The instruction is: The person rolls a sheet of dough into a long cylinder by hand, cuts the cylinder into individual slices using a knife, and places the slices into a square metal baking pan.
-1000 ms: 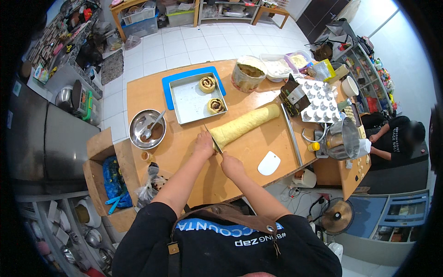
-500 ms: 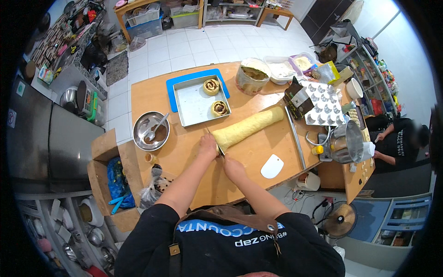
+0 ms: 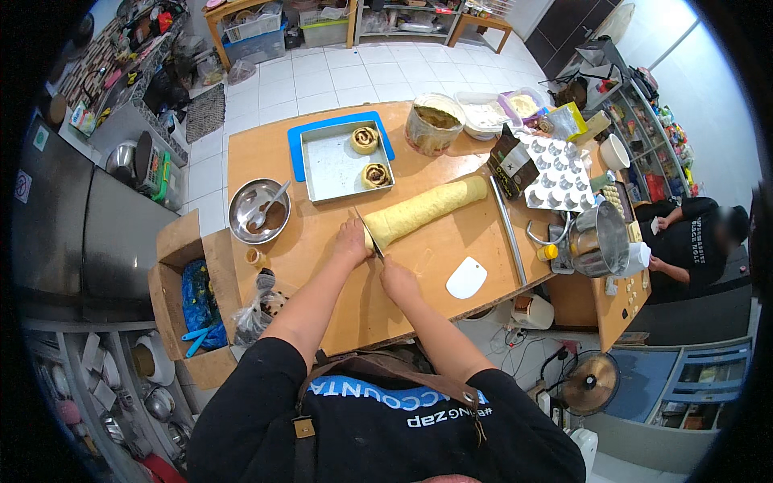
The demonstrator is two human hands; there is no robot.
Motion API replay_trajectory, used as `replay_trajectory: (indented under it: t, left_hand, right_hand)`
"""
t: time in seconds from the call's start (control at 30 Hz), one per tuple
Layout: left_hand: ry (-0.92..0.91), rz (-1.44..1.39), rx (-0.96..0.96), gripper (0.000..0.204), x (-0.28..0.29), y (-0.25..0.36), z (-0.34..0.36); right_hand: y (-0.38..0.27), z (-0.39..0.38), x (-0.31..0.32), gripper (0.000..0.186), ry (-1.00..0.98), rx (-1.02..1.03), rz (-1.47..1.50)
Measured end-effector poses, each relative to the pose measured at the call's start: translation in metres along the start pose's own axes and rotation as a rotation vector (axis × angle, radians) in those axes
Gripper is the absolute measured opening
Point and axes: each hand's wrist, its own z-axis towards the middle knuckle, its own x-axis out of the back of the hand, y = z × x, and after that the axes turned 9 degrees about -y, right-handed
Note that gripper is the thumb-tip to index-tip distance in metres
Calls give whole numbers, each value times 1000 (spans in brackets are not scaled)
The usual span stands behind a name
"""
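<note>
A long yellow dough roll [image 3: 427, 211] lies slantwise across the wooden table [image 3: 322, 310]. My right hand [image 3: 399, 279] grips a knife [image 3: 375, 246], whose blade stands at the near left end of the roll. Left of the blade, my left hand [image 3: 351, 243] is closed round a dough slice [image 3: 369, 241], mostly hidden by the fingers. Beyond my hands sits a square metal baking pan [image 3: 328, 190] on a blue board [image 3: 298, 157]. Two spiral rolls with dark filling, a far one [image 3: 364, 140] and a nearer one [image 3: 375, 175], lie along its right side.
A steel bowl [image 3: 238, 211] with a spoon stands left. A white scraper [image 3: 467, 278] and metal rod [image 3: 507, 229] lie right. Farther off are a tub [image 3: 433, 129], a dark packet [image 3: 513, 161], a muffin tray [image 3: 555, 173] and a mixer bowl [image 3: 600, 241]. Another person [image 3: 684, 241] works right.
The knife and my left hand have shifted slightly left from the roll's end, and a sliver of dough now shows between them. The whole view has moved a little.
</note>
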Motion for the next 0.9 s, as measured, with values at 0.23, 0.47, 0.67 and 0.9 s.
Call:
replay_trajectory:
  t: [0.23,0.47,0.67,0.9]
  left_hand:
    - [25,-144,-61,85,2,-8,-19]
    - [151,-196,-83,106,-19,-28,-21]
    - [172,65,-67,122,13,2,-23]
    - [-114,-19,56,110,20,-5,-18]
  right_hand:
    - [5,-29,37,20,105,65,110]
    - [64,-89,31,25,118,-102,311]
    - [104,-89,-10,27,257,-281,517]
    - [21,-88,53,28,2,-64,195]
